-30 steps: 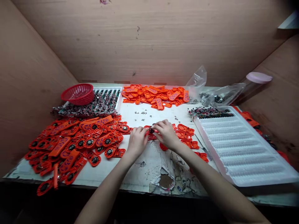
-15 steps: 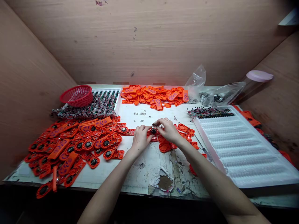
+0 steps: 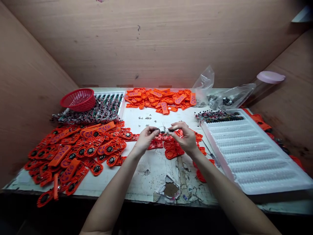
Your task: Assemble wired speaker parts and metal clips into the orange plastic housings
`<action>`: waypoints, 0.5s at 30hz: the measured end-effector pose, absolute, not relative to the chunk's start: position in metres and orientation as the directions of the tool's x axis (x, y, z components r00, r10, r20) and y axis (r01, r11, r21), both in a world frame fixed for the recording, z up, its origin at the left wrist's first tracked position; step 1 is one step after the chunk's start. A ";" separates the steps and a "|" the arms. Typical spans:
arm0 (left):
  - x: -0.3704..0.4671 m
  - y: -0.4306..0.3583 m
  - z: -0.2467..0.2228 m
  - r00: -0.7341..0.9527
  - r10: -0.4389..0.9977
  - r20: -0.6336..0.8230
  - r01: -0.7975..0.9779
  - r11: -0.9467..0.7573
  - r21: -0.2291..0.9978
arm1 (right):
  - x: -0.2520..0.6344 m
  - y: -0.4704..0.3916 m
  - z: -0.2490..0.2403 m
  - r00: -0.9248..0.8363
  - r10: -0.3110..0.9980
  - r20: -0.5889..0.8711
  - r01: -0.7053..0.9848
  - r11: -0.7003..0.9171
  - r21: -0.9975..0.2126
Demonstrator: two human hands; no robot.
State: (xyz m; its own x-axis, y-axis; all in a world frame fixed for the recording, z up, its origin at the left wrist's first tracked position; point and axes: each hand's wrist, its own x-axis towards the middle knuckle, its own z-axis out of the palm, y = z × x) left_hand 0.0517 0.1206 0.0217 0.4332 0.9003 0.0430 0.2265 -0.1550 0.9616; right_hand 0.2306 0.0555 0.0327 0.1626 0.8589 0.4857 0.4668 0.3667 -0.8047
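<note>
My left hand [image 3: 144,139] pinches one end of a small dark wired part [image 3: 158,130] between thumb and fingertips. My right hand [image 3: 184,136] is closed on the other end of the same part, at the right. Thin wires [image 3: 163,125] stick up between the two hands; finer detail is too small to make out. Just beneath, open orange plastic casings [image 3: 156,144] lie on the white tabletop, and several more casings [image 3: 174,153] sit below my right hand.
Orange casings with black round parts [image 3: 90,150] are heaped at left. Behind them are a red basket [image 3: 78,100] and a tray of wired parts [image 3: 121,106]. More orange casings [image 3: 164,107] lie at the back. A white ribbed tray [image 3: 256,156], a screwdriver [image 3: 209,151] and plastic bags [image 3: 204,81] are at right.
My hands have lifted slightly from the orange casing and moved apart. The wired part now stretches between them, where before they worked close together over a black round part in the casing.
</note>
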 end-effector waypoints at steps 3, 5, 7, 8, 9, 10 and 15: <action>0.053 0.127 0.013 0.350 0.935 0.050 0.241 -0.141 0.960 | 0.243 0.045 0.041 0.439 0.823 0.362 0.095 0.358 -0.929; 0.053 0.130 0.011 0.315 0.947 0.061 0.279 -0.153 0.948 | 0.253 0.036 0.048 0.503 0.822 0.266 -0.051 0.336 -0.941; 0.052 0.127 0.014 0.283 0.956 0.082 0.322 -0.175 0.930 | 0.263 0.026 0.054 0.488 0.855 0.178 -0.115 0.265 -0.958; 0.052 0.121 0.018 0.256 0.961 0.109 0.351 -0.197 0.915 | 0.267 0.019 0.055 0.464 0.875 0.136 -0.131 0.220 -0.967; 0.052 0.113 0.022 0.229 0.961 0.154 0.396 -0.236 0.887 | 0.269 0.013 0.054 0.430 0.898 0.095 -0.143 0.172 -0.975; 0.052 0.102 0.026 0.221 0.952 0.210 0.449 -0.290 0.845 | 0.269 0.007 0.053 0.380 0.923 0.052 -0.151 0.118 -0.981; 0.058 0.043 0.022 0.557 0.791 0.252 0.574 -0.586 0.571 | 0.245 -0.011 0.026 0.120 0.991 -0.055 0.017 -0.058 -0.998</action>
State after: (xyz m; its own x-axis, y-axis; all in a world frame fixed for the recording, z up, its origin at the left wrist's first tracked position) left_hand 0.0577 0.0432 0.0217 0.5568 0.7915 0.2521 0.5744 -0.5861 0.5714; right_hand 0.2453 -0.0106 0.0264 0.1205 0.9912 -0.0554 0.0172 -0.0579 -0.9982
